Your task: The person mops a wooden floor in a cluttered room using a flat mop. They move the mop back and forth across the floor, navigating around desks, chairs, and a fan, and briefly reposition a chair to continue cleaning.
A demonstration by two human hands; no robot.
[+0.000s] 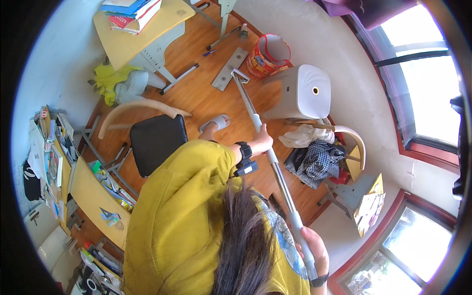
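A flat mop runs diagonally through the view, its silver and grey pole (282,184) held in both hands. My left hand (262,140), with a black watch at the wrist, wraps the upper grey section of the pole. Lower right, my right hand (315,246) grips the light grey handle end; a dark band circles that wrist. The rectangular grey mop head (230,69) lies flat on the wooden floor (199,90). Beside it stands a red-rimmed, printed bucket (268,55). A grey-slippered foot (215,124) is on the floor left of the pole.
A white bin-like box (313,92) stands by the wall, near a chair piled with clothes (320,158). At left are a black-seated chair (159,145) and desks (101,201) with books and stationery. A blue pen (209,53) and small bottle (244,31) are near the mop head.
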